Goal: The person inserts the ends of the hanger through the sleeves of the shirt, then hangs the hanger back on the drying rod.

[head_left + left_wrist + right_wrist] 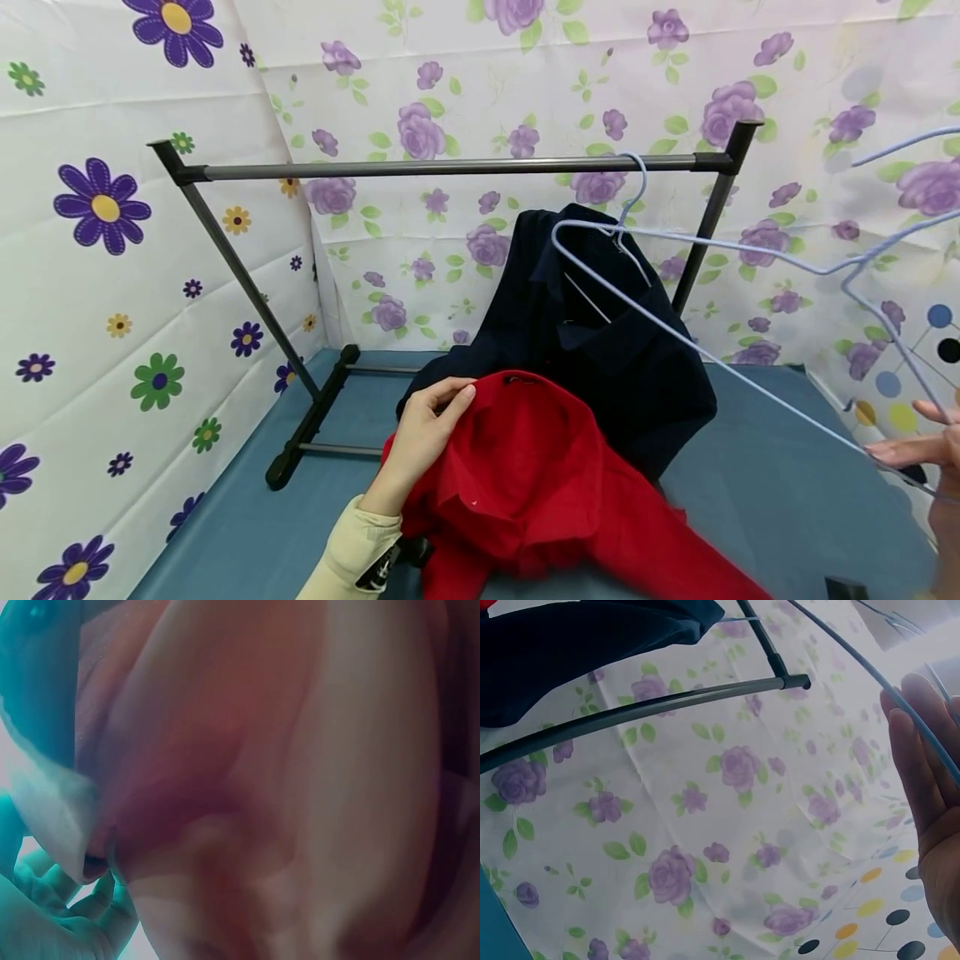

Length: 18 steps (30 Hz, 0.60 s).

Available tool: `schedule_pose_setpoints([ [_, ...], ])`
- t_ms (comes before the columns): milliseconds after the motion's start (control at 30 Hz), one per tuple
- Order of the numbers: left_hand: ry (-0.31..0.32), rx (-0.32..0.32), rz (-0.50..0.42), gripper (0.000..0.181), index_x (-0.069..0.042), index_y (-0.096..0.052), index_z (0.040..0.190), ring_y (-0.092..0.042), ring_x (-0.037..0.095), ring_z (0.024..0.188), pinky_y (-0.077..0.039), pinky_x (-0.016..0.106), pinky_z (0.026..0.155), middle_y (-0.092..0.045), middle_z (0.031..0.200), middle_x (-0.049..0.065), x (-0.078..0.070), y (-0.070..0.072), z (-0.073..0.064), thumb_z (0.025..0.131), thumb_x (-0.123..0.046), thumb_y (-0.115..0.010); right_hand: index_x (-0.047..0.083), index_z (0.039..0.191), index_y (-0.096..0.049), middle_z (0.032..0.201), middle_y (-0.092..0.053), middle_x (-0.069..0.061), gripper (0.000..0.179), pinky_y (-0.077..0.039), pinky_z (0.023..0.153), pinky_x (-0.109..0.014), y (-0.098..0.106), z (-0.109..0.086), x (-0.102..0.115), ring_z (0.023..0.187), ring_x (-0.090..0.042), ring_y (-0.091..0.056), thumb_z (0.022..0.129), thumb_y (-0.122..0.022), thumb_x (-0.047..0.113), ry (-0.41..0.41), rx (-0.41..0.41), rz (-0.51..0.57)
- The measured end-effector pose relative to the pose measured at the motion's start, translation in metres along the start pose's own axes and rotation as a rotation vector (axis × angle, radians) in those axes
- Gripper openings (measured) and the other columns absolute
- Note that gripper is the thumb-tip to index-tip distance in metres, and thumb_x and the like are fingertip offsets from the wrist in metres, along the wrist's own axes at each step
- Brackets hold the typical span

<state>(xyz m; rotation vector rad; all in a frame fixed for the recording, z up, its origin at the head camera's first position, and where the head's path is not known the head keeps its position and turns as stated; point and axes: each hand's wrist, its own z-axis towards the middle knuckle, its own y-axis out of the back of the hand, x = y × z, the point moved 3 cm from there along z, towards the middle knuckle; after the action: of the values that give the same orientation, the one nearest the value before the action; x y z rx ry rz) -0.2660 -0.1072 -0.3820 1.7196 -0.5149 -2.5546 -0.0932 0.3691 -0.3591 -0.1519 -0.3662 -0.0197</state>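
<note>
In the head view my left hand (pixel 427 433) grips a red shirt (pixel 525 508) at its collar, thumb on top. The shirt's neck opening faces up and its sleeves hang over the blue surface. My right hand (pixel 933 446), partly cut off at the right edge, holds a light-blue wire hanger (pixel 738 243) by its far end. The hanger's near end reaches over a dark navy garment (pixel 487 333), apart from the red collar. In the right wrist view the hanger wire (pixel 855 656) crosses the fingers (pixel 911 769). The left wrist view is mostly blurred.
The navy garment hangs on another light hanger (pixel 642 179) from the dark metal rail (pixel 420 168) of a rack standing on a blue surface (pixel 795 492). Flower-printed sheets (pixel 450 83) stand behind and to the left. A small black object (pixel 845 588) lies at the lower right.
</note>
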Motion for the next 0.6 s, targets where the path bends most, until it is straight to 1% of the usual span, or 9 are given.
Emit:
schedule_pose_setpoints([
  [67, -0.019, 0.004, -0.005, 0.021, -0.009, -0.074, 0.118, -0.068, 0.021, 0.094, -0.054, 0.026, 0.079, -0.074, 0.112, 0.007, -0.001, 0.001, -0.001, 0.102, -0.018, -0.063, -0.033, 0.123, -0.043, 0.078, -0.073, -0.018, 0.03, -0.055, 0.082, -0.02, 0.0, 0.001, -0.002, 0.079, -0.019, -0.075, 0.101, -0.028, -0.018, -0.049, -0.017, 0.006],
  [167, -0.049, 0.014, -0.012, 0.023, -0.011, -0.075, 0.117, -0.068, 0.021, 0.094, -0.054, 0.027, 0.08, -0.074, 0.112, 0.006, -0.002, 0.003, -0.002, 0.102, -0.024, -0.064, -0.036, 0.12, -0.042, 0.075, -0.072, -0.018, 0.029, -0.055, 0.081, -0.02, -0.008, 0.002, 0.0, 0.077, -0.021, -0.075, 0.1, -0.028, -0.019, -0.037, 0.007, -0.005],
  [300, -0.067, 0.023, -0.005, 0.025, -0.012, -0.074, 0.118, -0.068, 0.019, 0.094, -0.054, 0.027, 0.08, -0.074, 0.112, 0.005, -0.005, 0.006, -0.002, 0.101, -0.028, -0.064, -0.038, 0.113, -0.044, 0.074, -0.07, -0.021, 0.026, -0.055, 0.081, -0.022, -0.026, 0.007, 0.005, 0.076, -0.022, -0.075, 0.099, -0.033, -0.02, 0.007, 0.07, 0.043],
  [400, -0.073, 0.022, 0.012, 0.026, -0.013, -0.074, 0.119, -0.068, 0.018, 0.094, -0.054, 0.028, 0.08, -0.074, 0.113, 0.004, -0.008, 0.009, 0.0, 0.102, -0.029, -0.063, -0.036, 0.11, -0.051, 0.073, -0.072, -0.02, 0.025, -0.056, 0.078, -0.022, -0.037, 0.013, 0.007, 0.074, -0.021, -0.075, 0.098, -0.035, -0.021, -0.04, 0.098, 0.078],
  [467, -0.081, 0.017, 0.029, 0.027, -0.013, -0.074, 0.119, -0.068, 0.017, 0.094, -0.054, 0.028, 0.079, -0.074, 0.113, 0.004, -0.01, 0.01, 0.001, 0.102, -0.03, -0.063, -0.035, 0.11, -0.053, 0.074, -0.073, -0.019, 0.025, -0.055, 0.085, -0.023, -0.043, 0.016, 0.006, 0.073, -0.02, -0.075, 0.098, -0.036, -0.022, -0.063, 0.115, 0.083],
  [500, -0.084, 0.013, 0.036, 0.027, -0.013, -0.074, 0.119, -0.067, 0.017, 0.093, -0.054, 0.028, 0.079, -0.074, 0.112, 0.004, -0.011, 0.011, 0.002, 0.102, -0.03, -0.063, -0.035, 0.11, -0.053, 0.076, -0.073, -0.018, 0.025, -0.052, 0.091, -0.023, -0.045, 0.017, 0.006, 0.074, -0.02, -0.075, 0.098, -0.036, -0.022, -0.068, 0.13, 0.088],
  [600, -0.09, 0.002, 0.056, 0.026, -0.013, -0.074, 0.119, -0.067, 0.016, 0.092, -0.053, 0.028, 0.078, -0.074, 0.111, 0.003, -0.013, 0.014, 0.003, 0.102, -0.029, -0.063, -0.035, 0.111, -0.053, 0.079, -0.074, -0.018, 0.024, -0.049, 0.097, -0.024, -0.05, 0.018, 0.004, 0.076, -0.02, -0.075, 0.098, -0.038, -0.022, -0.064, 0.162, 0.107],
])
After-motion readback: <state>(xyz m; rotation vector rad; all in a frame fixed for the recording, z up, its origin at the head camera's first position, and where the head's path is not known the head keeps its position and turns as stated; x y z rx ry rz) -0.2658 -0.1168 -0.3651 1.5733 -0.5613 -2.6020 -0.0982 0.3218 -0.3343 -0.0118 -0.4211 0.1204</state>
